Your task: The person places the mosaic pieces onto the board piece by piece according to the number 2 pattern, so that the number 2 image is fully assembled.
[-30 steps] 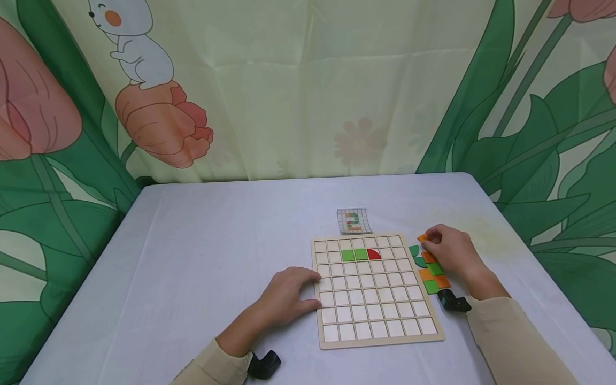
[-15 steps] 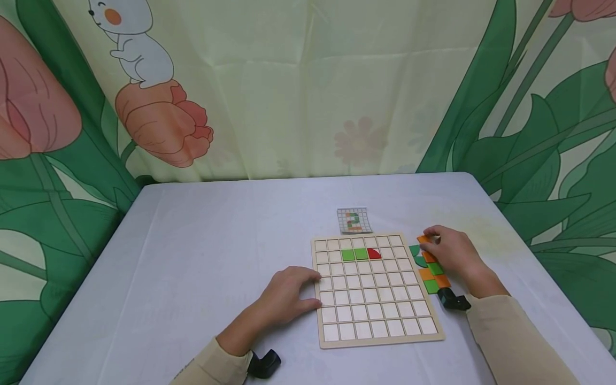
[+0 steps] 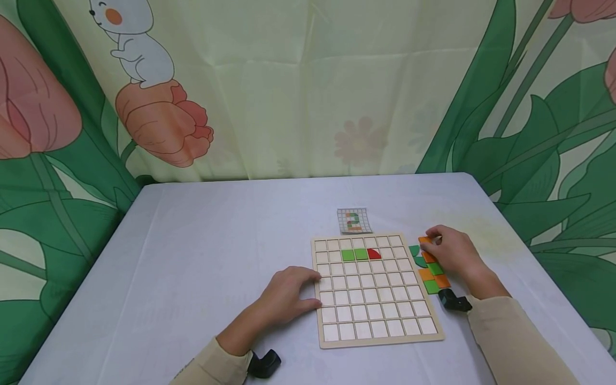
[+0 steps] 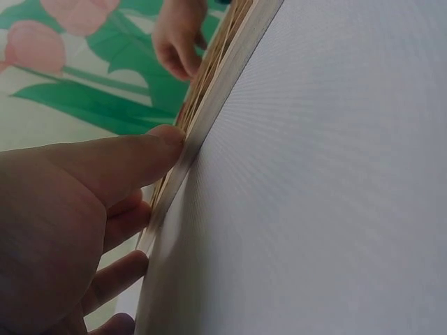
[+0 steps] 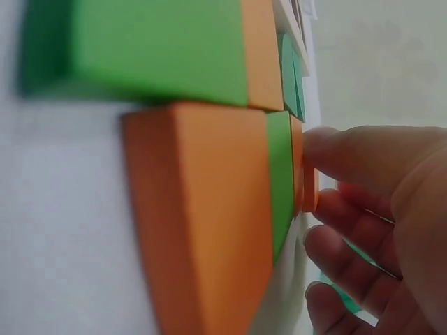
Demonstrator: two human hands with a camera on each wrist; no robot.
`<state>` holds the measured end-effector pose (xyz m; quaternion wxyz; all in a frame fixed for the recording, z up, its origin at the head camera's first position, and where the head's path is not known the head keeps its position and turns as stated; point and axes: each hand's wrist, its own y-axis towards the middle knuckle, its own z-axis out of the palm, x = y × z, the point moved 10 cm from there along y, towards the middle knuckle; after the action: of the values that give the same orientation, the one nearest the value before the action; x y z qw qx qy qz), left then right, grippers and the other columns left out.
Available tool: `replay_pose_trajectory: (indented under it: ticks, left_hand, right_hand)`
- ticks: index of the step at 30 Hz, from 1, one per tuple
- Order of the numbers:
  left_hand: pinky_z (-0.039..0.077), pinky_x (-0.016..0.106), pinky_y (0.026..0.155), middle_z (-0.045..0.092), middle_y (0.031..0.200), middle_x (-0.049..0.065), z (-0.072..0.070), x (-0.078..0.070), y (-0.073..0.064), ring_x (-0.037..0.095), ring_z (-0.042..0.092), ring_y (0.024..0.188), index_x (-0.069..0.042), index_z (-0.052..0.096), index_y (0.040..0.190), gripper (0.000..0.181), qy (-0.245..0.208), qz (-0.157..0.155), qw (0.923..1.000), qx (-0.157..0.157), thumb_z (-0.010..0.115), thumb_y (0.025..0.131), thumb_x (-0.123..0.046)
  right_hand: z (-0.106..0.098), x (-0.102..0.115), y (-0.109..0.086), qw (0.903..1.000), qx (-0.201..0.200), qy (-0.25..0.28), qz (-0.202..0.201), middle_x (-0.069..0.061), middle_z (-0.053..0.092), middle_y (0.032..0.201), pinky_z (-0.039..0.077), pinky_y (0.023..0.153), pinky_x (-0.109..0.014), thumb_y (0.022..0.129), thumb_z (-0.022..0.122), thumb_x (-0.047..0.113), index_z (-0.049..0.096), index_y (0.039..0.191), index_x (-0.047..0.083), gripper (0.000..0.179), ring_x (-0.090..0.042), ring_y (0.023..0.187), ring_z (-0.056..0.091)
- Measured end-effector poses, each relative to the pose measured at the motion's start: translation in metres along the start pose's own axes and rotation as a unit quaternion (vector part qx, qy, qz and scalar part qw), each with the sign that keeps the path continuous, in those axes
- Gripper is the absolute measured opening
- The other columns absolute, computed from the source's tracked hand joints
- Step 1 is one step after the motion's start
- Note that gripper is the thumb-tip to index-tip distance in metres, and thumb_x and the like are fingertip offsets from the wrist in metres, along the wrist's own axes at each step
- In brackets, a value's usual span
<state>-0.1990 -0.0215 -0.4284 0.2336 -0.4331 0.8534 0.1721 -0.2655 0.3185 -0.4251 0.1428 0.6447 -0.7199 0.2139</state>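
The left rim of the gridded wooden board (image 3: 380,342) is touched by the left hand (image 3: 287,294), fingers parted, nothing gripped; if pushed, the board would probably be skewed on the white cloth (image 3: 207,278). At the board's right, thick, smooth, square tiles (image 3: 431,287) are packed together; these could be scattered if brushed by the right hand (image 3: 451,248), by which an orange tile (image 3: 423,240) is pinched at their far end. A slip is judged possible: smooth faces, narrow hold. Beyond the board, a thin gridded card (image 3: 354,221) is laid.
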Motion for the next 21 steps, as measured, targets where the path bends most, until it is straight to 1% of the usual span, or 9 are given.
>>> replay_pose_trajectory:
  ticks: [6, 10, 15, 21]
  left_hand:
    - [0.044, 0.044, 0.102, 0.066, 0.123, 0.000, 0.000, -0.001, 0.000, 0.022, 0.057, 0.120, -0.010, 0.067, 0.124, 0.046, 0.003, -0.001, 1.0000, 0.001, 0.082, 0.084, -0.027]
    - [0.044, 0.044, 0.102, 0.066, 0.123, 0.000, 0.000, -0.001, -0.001, 0.022, 0.057, 0.120, -0.010, 0.067, 0.125, 0.047, 0.003, -0.003, 1.0000, 0.001, 0.082, 0.084, -0.027]
    - [0.044, 0.044, 0.102, 0.066, 0.123, 0.000, 0.001, -0.001, 0.000, 0.022, 0.057, 0.120, -0.010, 0.067, 0.124, 0.046, 0.002, -0.003, 1.0000, 0.002, 0.082, 0.084, -0.027]
    - [0.044, 0.044, 0.102, 0.066, 0.123, 0.000, 0.000, -0.001, 0.000, 0.022, 0.057, 0.120, -0.011, 0.066, 0.125, 0.047, 0.003, -0.004, 1.0000, 0.004, 0.082, 0.084, -0.028]
  right_hand:
    - [-0.003, 0.002, -0.003, 0.9999, -0.006, 0.011, 0.003, -0.026, 0.058, 0.110, 0.054, 0.074, -0.039, 0.097, 0.066, 0.023, 0.055, 0.127, -0.007, 0.045, -0.037, 0.094, 0.052]
    - [-0.006, 0.007, -0.005, 0.9998, -0.009, 0.019, 0.003, -0.025, 0.057, 0.111, 0.053, 0.073, -0.036, 0.096, 0.067, 0.025, 0.055, 0.129, -0.005, 0.046, -0.036, 0.095, 0.052]
    - [-0.006, 0.013, -0.008, 0.9997, -0.005, 0.022, 0.008, -0.026, 0.057, 0.114, 0.053, 0.074, -0.037, 0.096, 0.067, 0.026, 0.055, 0.129, -0.004, 0.046, -0.037, 0.097, 0.052]
    - [-0.006, 0.024, -0.014, 0.9999, -0.003, 0.014, 0.001, -0.029, 0.056, 0.119, 0.056, 0.074, -0.041, 0.095, 0.070, 0.025, 0.056, 0.129, -0.004, 0.047, -0.039, 0.099, 0.053]
